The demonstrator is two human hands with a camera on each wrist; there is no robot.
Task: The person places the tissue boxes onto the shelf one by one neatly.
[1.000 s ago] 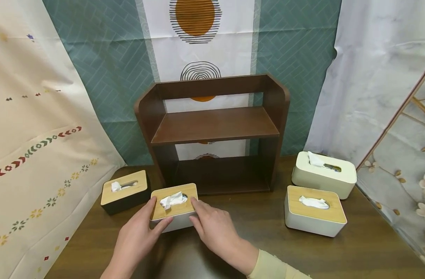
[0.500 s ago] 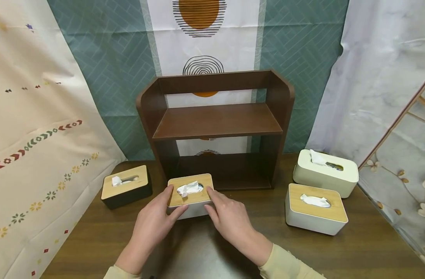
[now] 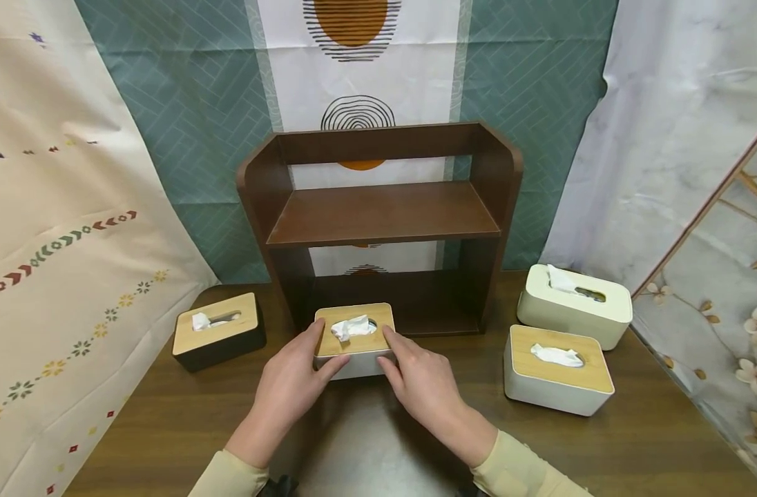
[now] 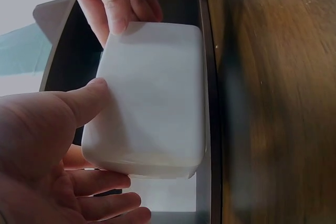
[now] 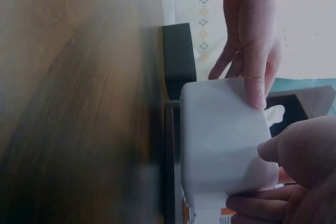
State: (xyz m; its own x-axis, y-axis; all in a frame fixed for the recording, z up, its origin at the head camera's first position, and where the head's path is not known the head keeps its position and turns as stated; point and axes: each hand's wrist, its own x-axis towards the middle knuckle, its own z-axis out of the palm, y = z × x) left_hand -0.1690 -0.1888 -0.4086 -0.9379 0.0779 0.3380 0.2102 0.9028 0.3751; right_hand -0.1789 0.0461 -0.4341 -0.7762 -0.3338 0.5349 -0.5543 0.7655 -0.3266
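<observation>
A white tissue box [image 3: 361,345] with a light wooden lid and a tissue sticking out stands in front of the lower opening of a brown shelf [image 3: 385,210]. My left hand [image 3: 294,376] grips its left end, thumb on the front face. At the right end my right hand [image 3: 423,379] holds it the same way. In the left wrist view the smooth front of the tissue box [image 4: 149,93] faces the camera, and it seems raised off the table. The right wrist view shows the tissue box [image 5: 223,135] between both hands. The far fingers are partly hidden.
To the left lies a black tissue box [image 3: 219,331] with a wooden lid. On the right stand a white wooden-lidded tissue box [image 3: 559,390] and, behind it, an all-cream tissue box [image 3: 571,317]. Patterned cloths hang behind the table [image 3: 478,442] and on both sides.
Both hands have carried the tissue box to the right and closer to the shelf, from near its left corner to before the lower opening. The other tissue boxes stay where they were.
</observation>
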